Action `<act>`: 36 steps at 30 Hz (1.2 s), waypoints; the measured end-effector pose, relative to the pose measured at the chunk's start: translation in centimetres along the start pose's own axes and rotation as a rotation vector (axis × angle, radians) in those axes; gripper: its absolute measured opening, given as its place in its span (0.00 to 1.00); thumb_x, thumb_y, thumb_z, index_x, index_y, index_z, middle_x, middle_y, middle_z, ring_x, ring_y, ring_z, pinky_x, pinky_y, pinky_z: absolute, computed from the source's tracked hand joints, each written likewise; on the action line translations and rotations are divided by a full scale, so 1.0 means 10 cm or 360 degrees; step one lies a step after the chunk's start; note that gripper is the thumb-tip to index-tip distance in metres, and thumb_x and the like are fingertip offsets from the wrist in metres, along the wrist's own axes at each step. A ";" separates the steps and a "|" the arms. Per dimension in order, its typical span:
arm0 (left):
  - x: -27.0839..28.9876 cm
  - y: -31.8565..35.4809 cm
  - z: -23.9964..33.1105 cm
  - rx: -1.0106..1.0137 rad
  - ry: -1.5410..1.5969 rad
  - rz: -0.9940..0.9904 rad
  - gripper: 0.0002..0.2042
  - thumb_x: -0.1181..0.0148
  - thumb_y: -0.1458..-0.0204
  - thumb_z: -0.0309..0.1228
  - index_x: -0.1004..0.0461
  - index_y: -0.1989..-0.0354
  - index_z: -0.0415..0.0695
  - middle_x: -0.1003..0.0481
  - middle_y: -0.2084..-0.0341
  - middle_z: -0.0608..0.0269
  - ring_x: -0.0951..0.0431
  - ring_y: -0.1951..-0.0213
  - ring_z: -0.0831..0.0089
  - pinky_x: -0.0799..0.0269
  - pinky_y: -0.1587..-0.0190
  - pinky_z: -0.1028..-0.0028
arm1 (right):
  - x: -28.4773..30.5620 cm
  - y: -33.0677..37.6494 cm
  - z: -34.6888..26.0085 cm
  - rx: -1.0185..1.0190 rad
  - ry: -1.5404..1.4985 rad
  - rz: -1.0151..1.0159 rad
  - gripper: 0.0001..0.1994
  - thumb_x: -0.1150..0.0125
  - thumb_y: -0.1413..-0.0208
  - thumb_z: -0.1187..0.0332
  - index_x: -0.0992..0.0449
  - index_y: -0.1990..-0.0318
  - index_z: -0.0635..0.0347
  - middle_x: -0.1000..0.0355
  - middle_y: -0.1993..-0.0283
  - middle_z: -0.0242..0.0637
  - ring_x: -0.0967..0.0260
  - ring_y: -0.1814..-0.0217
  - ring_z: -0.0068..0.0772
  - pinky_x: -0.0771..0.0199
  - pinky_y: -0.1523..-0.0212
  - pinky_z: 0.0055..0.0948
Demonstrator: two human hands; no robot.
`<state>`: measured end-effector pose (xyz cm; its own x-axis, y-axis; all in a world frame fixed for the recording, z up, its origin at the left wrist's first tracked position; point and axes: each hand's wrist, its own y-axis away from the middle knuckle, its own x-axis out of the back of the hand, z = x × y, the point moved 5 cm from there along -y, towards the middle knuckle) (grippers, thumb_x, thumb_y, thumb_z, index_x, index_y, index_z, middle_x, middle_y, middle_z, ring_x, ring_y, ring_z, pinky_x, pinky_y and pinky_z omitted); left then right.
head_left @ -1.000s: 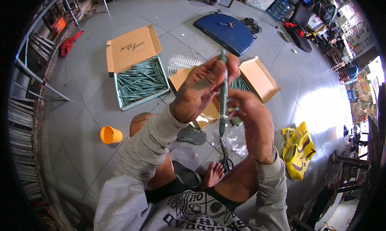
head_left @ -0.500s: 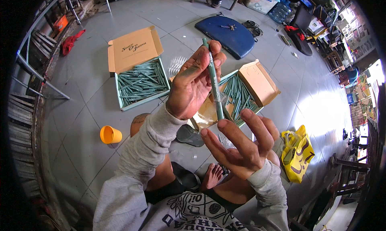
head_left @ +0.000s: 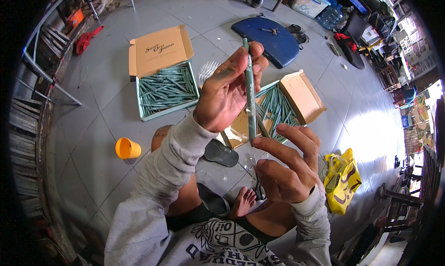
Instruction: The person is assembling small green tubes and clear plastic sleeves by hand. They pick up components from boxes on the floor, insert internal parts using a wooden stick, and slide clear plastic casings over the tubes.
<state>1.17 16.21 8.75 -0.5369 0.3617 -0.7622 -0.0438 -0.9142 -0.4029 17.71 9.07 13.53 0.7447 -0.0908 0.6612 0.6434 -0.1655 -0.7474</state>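
My left hand (head_left: 227, 87) holds a slim green pen (head_left: 251, 94) nearly upright, pinched near its top between thumb and fingers. Pale printing runs along the barrel, and its lower part looks glossy, as if in a clear sleeve. At the pen's bottom end, one fingertip of my right hand (head_left: 289, 164) touches or nearly touches it. The other right fingers are bent but apart, with nothing gripped. Behind the hands stand an open box (head_left: 168, 114) full of similar green pens, at left, and a second open box (head_left: 303, 97) of pens, partly hidden by my hands.
An orange cup (head_left: 128, 148) stands on the tiled floor at left. A flip-flop (head_left: 221, 154) lies near my feet, close to clear plastic scraps. At right sits a yellow bag (head_left: 342, 182). Farther off lie a blue padded board (head_left: 269, 40) and a red cloth (head_left: 87, 40).
The pen has turned a little more upright, and its printing has rotated. My right fingers have shifted and curled slightly near its lower end. The whole view has moved a little.
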 end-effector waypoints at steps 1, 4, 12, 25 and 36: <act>0.00 0.00 0.00 -0.0001 0.0007 0.0004 0.12 0.56 0.30 0.45 0.37 0.49 0.52 0.39 0.68 0.74 0.44 0.70 0.81 0.47 0.64 0.78 | 0.00 0.00 0.00 0.0003 0.0006 -0.0009 0.09 0.34 0.54 0.72 0.22 0.63 0.51 0.20 0.58 0.35 0.25 0.46 0.48 0.27 0.52 0.47; 0.00 0.00 0.00 0.0007 0.0012 0.0016 0.13 0.56 0.30 0.45 0.37 0.49 0.51 0.39 0.68 0.74 0.44 0.70 0.81 0.47 0.65 0.79 | 0.01 0.00 0.02 0.0006 0.0005 -0.0036 0.10 0.34 0.54 0.72 0.22 0.63 0.51 0.20 0.58 0.35 0.25 0.46 0.48 0.27 0.53 0.46; 0.02 -0.01 0.01 0.0004 -0.0008 0.0026 0.13 0.56 0.30 0.46 0.37 0.49 0.52 0.39 0.68 0.75 0.44 0.70 0.82 0.47 0.65 0.79 | -0.01 0.05 0.02 0.0035 -0.0069 -0.0100 0.11 0.33 0.54 0.72 0.24 0.61 0.52 0.19 0.56 0.36 0.25 0.47 0.48 0.27 0.52 0.47; 0.02 -0.01 0.09 -0.0076 -0.0157 -0.0183 0.13 0.51 0.32 0.45 0.35 0.49 0.50 0.40 0.67 0.73 0.44 0.69 0.80 0.46 0.63 0.78 | -0.26 0.21 0.13 -0.0379 -0.0746 -0.1004 0.07 0.36 0.51 0.67 0.25 0.71 0.62 0.28 0.71 0.42 0.28 0.68 0.45 0.29 0.66 0.42; -0.11 0.04 -0.08 0.0053 -0.0466 -0.0267 0.17 0.51 0.33 0.47 0.31 0.51 0.45 0.39 0.65 0.69 0.40 0.63 0.80 0.44 0.57 0.79 | -0.36 -0.07 0.54 -0.1380 -0.1040 -0.0455 0.25 0.45 0.33 0.48 0.20 0.61 0.67 0.25 0.74 0.44 0.28 0.72 0.28 0.31 0.70 0.32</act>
<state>2.45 15.61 9.01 -0.7387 0.4443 -0.5068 -0.1770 -0.8535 -0.4902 15.54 14.80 11.33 0.7036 0.5502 0.4497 0.6541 -0.7487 -0.1074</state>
